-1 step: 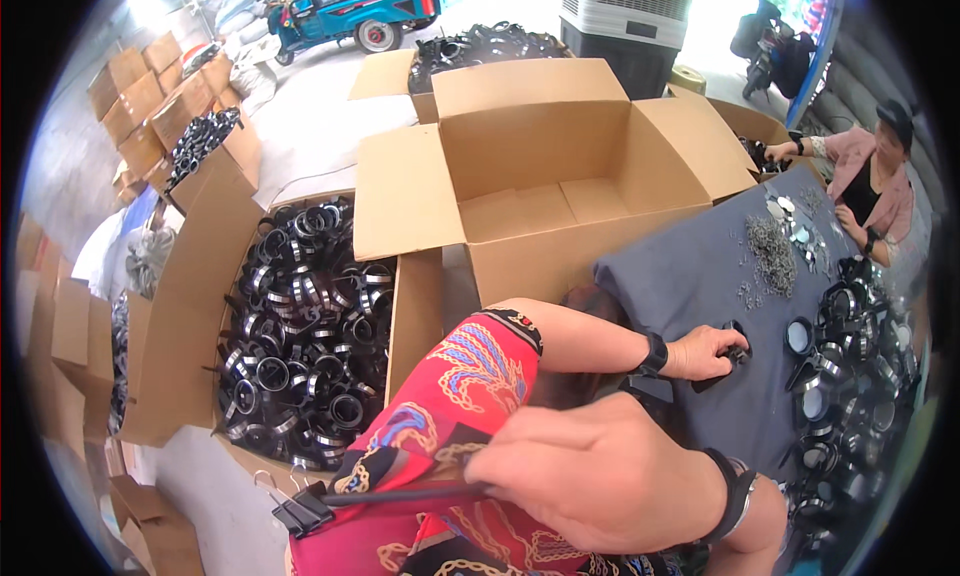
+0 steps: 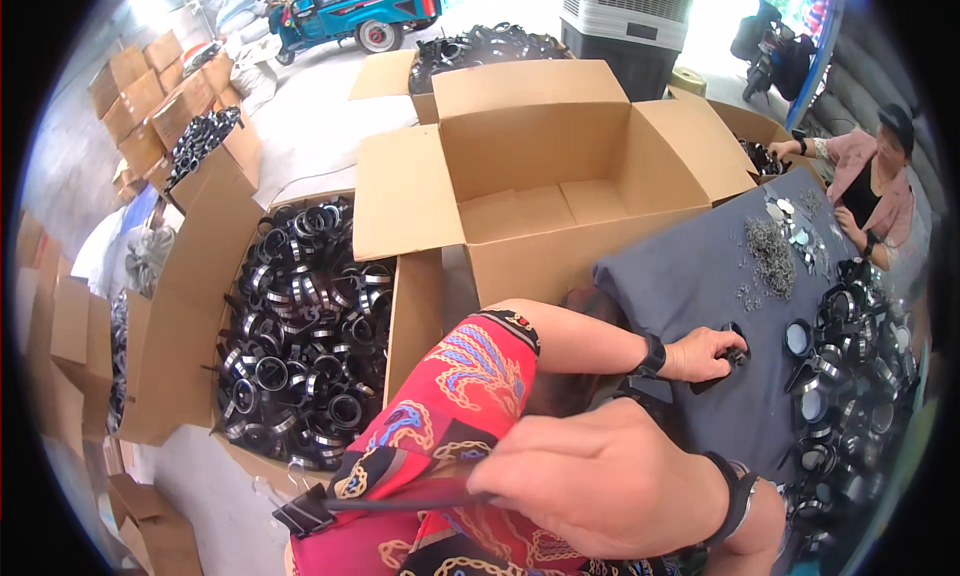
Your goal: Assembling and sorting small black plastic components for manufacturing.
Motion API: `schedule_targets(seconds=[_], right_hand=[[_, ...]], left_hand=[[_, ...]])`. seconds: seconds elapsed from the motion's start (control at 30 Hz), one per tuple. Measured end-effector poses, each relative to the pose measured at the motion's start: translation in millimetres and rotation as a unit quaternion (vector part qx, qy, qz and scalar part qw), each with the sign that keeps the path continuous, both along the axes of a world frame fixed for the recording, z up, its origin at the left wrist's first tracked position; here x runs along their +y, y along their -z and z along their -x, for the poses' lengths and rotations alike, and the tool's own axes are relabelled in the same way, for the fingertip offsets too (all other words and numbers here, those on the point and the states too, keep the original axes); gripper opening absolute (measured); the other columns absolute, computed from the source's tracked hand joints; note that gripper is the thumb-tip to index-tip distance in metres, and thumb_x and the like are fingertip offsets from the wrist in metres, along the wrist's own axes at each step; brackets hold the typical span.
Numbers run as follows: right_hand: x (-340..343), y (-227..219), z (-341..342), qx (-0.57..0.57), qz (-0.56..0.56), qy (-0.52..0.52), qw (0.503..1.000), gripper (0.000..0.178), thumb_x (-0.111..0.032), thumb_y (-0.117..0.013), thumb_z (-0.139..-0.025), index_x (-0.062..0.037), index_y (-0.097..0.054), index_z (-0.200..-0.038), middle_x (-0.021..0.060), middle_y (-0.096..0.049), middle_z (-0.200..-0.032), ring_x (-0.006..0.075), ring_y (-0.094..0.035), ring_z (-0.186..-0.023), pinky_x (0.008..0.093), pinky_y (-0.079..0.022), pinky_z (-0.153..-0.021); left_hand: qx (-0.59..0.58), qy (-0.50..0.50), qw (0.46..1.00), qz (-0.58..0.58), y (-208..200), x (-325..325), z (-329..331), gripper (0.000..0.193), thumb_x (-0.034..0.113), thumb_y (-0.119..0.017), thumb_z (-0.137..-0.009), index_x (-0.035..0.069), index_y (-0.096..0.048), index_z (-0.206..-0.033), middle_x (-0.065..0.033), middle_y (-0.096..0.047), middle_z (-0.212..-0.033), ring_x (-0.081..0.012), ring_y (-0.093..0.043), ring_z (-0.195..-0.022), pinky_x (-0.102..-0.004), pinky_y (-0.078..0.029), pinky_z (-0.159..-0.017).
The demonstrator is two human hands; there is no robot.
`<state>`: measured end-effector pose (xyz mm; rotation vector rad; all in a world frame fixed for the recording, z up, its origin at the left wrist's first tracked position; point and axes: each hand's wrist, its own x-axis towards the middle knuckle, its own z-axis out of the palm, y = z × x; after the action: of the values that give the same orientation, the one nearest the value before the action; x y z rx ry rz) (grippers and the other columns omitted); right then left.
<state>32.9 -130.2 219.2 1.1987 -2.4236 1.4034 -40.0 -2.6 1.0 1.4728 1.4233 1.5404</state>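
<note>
My left hand (image 2: 700, 355) rests on the dark grey cloth of the table, its fingers closed round a small black ring-shaped part (image 2: 735, 350) that they mostly cover. Nearer to me, my right hand (image 2: 590, 476) is closed, slightly blurred, and pinches the end of a thin black strip (image 2: 410, 501). That strip runs left to a black binder clip (image 2: 302, 513) at the edge of my red patterned clothing (image 2: 450, 386). What the right fingers hide at the strip's end cannot be seen.
Several black rings fill a carton (image 2: 420, 316) at left. A large open carton (image 2: 560, 261) stands ahead. On the cloth (image 2: 680, 246) lie a heap of small metal pieces (image 2: 770, 256) and many black rings with round lenses (image 2: 815, 406). A co-worker (image 2: 880, 181) works at far right.
My right hand has shifted very slightly down and right, and the black strip and sleeve with it. My left hand has stayed in place.
</note>
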Motion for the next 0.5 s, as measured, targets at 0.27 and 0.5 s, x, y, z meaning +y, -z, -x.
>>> schedule_targets(seconds=[0.27,0.5], right_hand=[[7,3,-9,0.063,0.195,0.008,0.979,0.019,0.008,-0.066,-0.073,0.0033,-0.062,-0.091,0.0133,-0.063,-0.077,0.0273,-0.063,-0.066,0.0296,-0.050,-0.057],[8,1,-14,0.099,0.063,0.048,0.992,0.024,-0.002,-0.067,-0.074,-0.0009,-0.064,-0.098,0.0103,-0.065,-0.086,0.0249,-0.065,-0.069,0.0275,-0.052,-0.057]], left_hand=[[-0.025,0.042,0.998,0.028,-3,5,-1,0.042,0.010,-0.057,-0.076,0.006,-0.055,-0.117,-0.0056,-0.058,-0.066,-0.0140,-0.058,-0.062,-0.0291,-0.046,-0.061],[-0.016,0.041,0.999,0.012,0,4,3,0.041,0.011,-0.058,-0.075,0.005,-0.056,-0.116,-0.0050,-0.056,-0.063,-0.0137,-0.056,-0.059,-0.0292,-0.045,-0.059]])
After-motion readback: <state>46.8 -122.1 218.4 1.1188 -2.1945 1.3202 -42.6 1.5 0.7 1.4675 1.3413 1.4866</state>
